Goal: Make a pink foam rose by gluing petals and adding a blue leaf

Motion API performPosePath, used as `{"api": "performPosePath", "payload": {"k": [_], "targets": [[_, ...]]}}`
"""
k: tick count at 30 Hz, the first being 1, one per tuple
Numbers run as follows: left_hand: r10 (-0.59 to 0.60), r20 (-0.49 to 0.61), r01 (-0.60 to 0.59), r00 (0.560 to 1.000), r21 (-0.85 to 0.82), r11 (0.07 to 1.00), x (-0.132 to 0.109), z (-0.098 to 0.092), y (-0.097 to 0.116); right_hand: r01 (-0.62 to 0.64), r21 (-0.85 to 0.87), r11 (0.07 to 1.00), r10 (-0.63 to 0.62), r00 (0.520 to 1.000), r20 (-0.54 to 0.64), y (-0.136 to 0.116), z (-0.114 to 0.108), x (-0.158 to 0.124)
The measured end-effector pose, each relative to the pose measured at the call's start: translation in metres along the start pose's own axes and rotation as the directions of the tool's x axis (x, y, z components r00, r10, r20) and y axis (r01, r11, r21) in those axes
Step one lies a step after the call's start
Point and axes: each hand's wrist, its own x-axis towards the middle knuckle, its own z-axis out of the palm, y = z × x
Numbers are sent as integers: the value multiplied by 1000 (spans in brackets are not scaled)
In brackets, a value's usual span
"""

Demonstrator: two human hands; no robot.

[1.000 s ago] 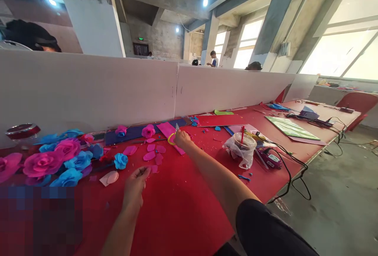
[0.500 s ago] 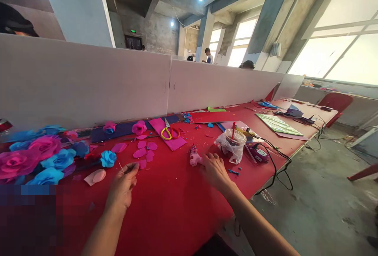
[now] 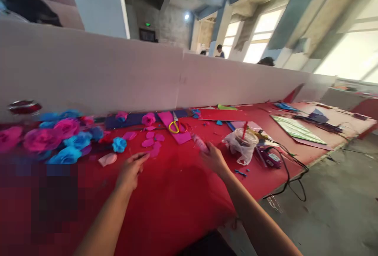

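My left hand (image 3: 131,171) is closed in a pinch above the red table, its fingertips close to loose magenta paper petals (image 3: 147,142). A thin pale stick shows faintly at those fingers, blurred by motion. Fingers of my right hand (image 3: 215,159) are wrapped round a pink patterned tube-shaped tool (image 3: 199,143), which points up and to the left; its kind is unclear. Yellow-and-red-handled scissors (image 3: 175,125) lie on a magenta paper sheet (image 3: 183,138) beyond the hands. A blue paper flower (image 3: 119,144) and a pale pink piece (image 3: 108,159) rest left of my left hand.
Pink and blue paper roses (image 3: 67,156) crowd the table's left. A plastic cup with a straw (image 3: 246,138) stands in a bag right of my right hand, near black cables (image 3: 288,177). A pale partition (image 3: 118,75) runs along the back.
My right hand has closed round the pink tool and tilted it slightly off its earlier resting pose. My left hand keeps its pinch. The view has swung left.
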Motion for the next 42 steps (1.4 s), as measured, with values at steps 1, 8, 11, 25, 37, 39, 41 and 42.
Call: {"api": "performPosePath", "payload": {"k": [1,8,11,25,37,39,41,42], "targets": [[14,8,-14,1000,6,1000,0,0,1,-2,151,989,0,1000,8,-10,5,5],[-21,-26,23,999,91,996,6,-6,4,-198,658,726,-202,854,479,-56,39,14],[7,-42,2,999,211,977,6,-10,4,-193,653,733,-225,836,500,-49,44,9],[-58,10,43,998,536,843,-2,-10,11,-106,519,848,-287,731,619,-39,47,4],[-59,3,45,998,614,788,-1,-11,11,-50,413,909,-272,681,680,-30,54,2],[-40,13,23,999,620,784,0,-12,9,-46,415,909,-274,685,675,-31,55,2],[-21,24,2,999,620,784,2,-13,7,-43,408,912,-271,683,679,-32,56,2],[-14,24,-4,1000,620,784,2,-13,6,-45,400,915,-265,681,682,-32,56,2]]}}
